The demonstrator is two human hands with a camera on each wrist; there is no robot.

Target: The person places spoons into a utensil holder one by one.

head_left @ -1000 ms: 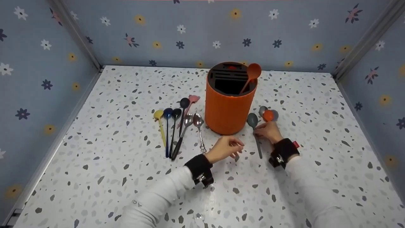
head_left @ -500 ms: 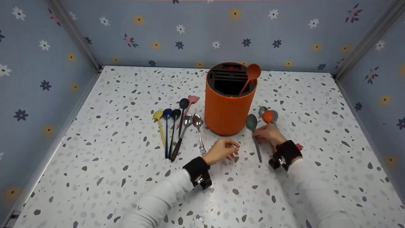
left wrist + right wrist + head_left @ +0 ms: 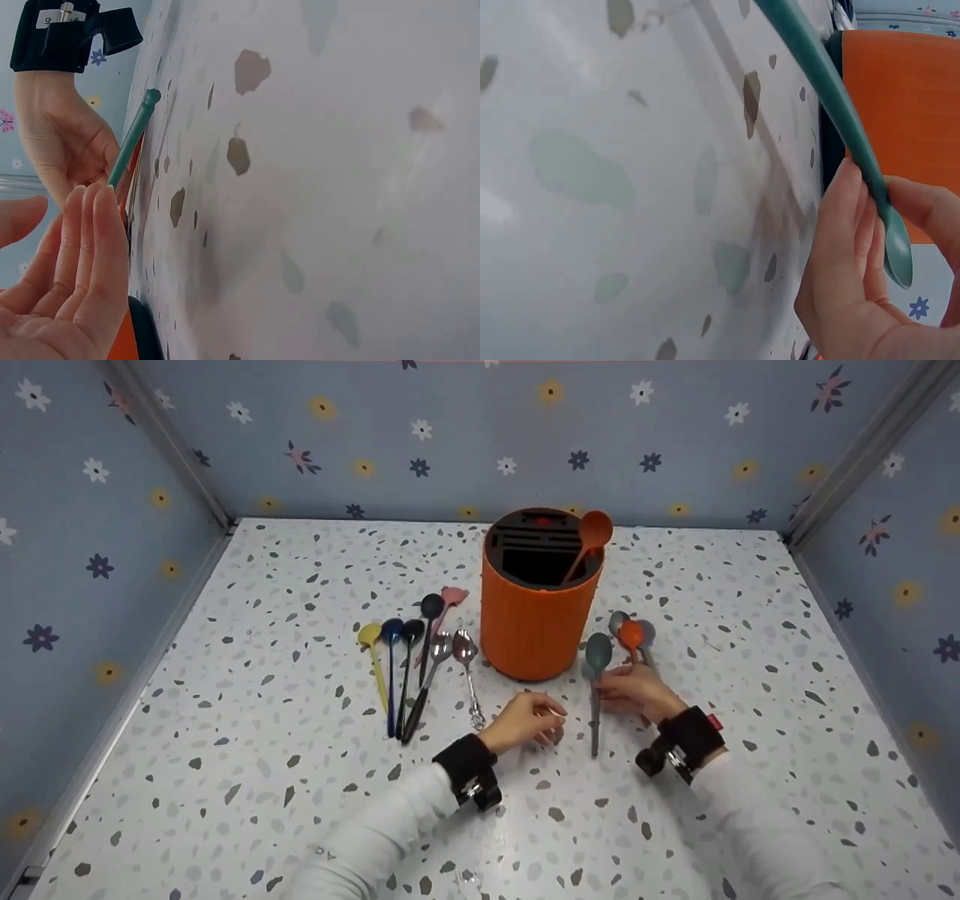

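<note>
In the head view my right hand [image 3: 637, 691] pinches a grey-green spoon [image 3: 598, 649] by its handle, to the right of an orange utensil holder [image 3: 534, 634]. The right wrist view shows thumb and fingertips on the handle close to the bowl of the spoon [image 3: 832, 97], with a shadow on the table below it. My left hand [image 3: 525, 720] hovers over the table in front of the holder, holding nothing. Its fingers look relaxed in the left wrist view [image 3: 75, 277]. An orange spoon [image 3: 596, 529] stands in the holder's slotted top, bowl up.
Left of the holder lie a silver spoon [image 3: 465, 647], a dark-handled fork [image 3: 421, 697], a yellow spoon [image 3: 370, 635], a blue spoon [image 3: 392, 631], black spoons and a pink spoon [image 3: 453, 596]. Beyond my right hand lie an orange-headed spoon [image 3: 632, 634] and two grey ones. Flowered walls enclose the table.
The grey-green spoon has risen off the table in my right hand, its handle end swinging toward me and left. My left hand has shifted slightly left and back.
</note>
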